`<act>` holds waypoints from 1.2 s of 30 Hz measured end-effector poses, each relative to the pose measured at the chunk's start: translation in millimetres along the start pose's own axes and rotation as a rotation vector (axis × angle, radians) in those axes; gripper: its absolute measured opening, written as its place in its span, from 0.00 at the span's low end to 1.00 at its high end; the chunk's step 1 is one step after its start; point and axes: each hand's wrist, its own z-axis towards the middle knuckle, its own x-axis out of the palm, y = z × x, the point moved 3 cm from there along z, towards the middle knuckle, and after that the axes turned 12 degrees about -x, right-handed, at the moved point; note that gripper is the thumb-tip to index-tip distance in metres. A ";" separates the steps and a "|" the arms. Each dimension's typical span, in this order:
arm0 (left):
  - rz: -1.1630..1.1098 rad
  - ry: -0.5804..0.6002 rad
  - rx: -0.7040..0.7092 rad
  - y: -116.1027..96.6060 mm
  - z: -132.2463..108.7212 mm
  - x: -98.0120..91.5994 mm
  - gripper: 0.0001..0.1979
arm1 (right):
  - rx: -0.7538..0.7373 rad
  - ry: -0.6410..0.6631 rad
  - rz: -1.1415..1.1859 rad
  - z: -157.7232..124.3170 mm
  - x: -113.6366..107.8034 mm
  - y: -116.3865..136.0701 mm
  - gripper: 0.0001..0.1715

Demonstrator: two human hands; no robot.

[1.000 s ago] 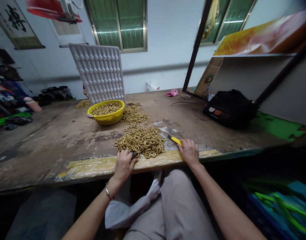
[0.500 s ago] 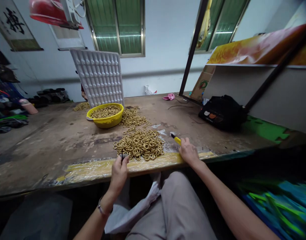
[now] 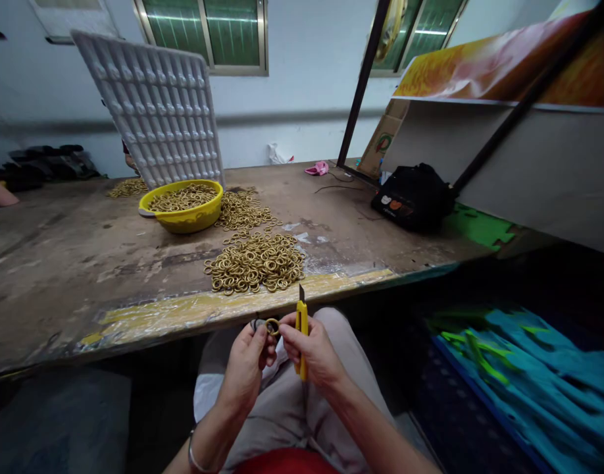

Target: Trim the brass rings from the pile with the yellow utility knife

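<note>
My left hand (image 3: 250, 352) is closed on a brass-coloured ring (image 3: 272, 327), held just off the table edge above my lap. A dark band shows around its finger. My right hand (image 3: 314, 352) is wrapped round a yellow utility knife (image 3: 302, 342), whose dark blade points up. The right fingertips touch or nearly touch the ring's right side. Beyond both hands, a pile of loose brass-coloured rings (image 3: 257, 262) lies near the front of the table. Behind it, more rings (image 3: 245, 210) spread beside a yellow basin (image 3: 186, 220) filled with rings.
A grey moulded tray (image 3: 158, 112) stands upright behind the basin on the wooden table (image 3: 346, 224). A black bag (image 3: 413, 197) sits at the right, by a dark metal post (image 3: 364, 82). Blue-green cloth (image 3: 543, 362) lies below the table at right.
Both hands have come back from the table and together over my lap. A ring is now between them. The knife has turned upright. The view has tilted down and shifted right.
</note>
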 end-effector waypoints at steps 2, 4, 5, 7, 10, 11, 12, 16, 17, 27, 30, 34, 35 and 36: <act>0.028 0.029 -0.018 2.0 -2.1 -1.0 0.18 | -0.028 0.004 -0.055 1.6 -6.1 2.4 0.18; 0.062 0.098 -0.062 0.2 -5.8 0.3 0.17 | -0.071 0.039 -0.178 2.6 -12.7 8.4 0.15; 0.076 0.143 -0.095 -1.6 -8.0 1.6 0.16 | -0.105 0.063 -0.243 2.6 -15.4 12.4 0.14; 0.086 0.225 -0.172 -5.5 -12.2 3.8 0.17 | -0.164 0.123 -0.326 1.5 -18.3 20.1 0.12; 0.085 0.301 -0.258 -8.4 -15.5 4.6 0.18 | -0.168 0.222 -0.339 -1.3 -17.5 25.7 0.11; 0.093 0.315 -0.269 -8.0 -15.6 4.3 0.18 | -0.148 0.248 -0.324 -2.3 -16.6 25.5 0.11; 0.105 0.320 -0.271 -7.1 -15.4 3.7 0.18 | -0.123 0.268 -0.304 -3.1 -15.6 24.4 0.12; 0.231 0.248 -0.166 -4.6 -13.1 0.1 0.12 | -0.041 0.270 -0.254 -5.0 -14.8 16.3 0.14; 0.297 0.218 -0.119 -5.1 -12.7 -0.4 0.11 | -0.025 0.259 -0.260 -5.2 -15.4 14.3 0.15; 0.451 0.184 -0.070 4.7 -11.4 -9.0 0.07 | 0.173 0.278 -0.302 -4.2 -17.7 0.3 0.19; 0.313 0.155 -0.092 7.3 -12.5 -14.4 0.09 | 0.081 0.236 -0.418 -3.9 -22.0 3.0 0.18; 0.297 0.083 -0.037 0.1 -14.3 -19.0 0.10 | -0.177 0.355 -0.855 -11.8 -25.4 15.9 0.09; 0.317 0.069 -0.019 -1.9 -14.3 -19.4 0.10 | -0.230 0.408 -0.964 -15.4 -25.0 18.4 0.08; 0.335 0.057 0.000 -3.4 -14.2 -19.8 0.10 | -0.274 0.457 -1.059 -19.2 -24.3 20.0 0.10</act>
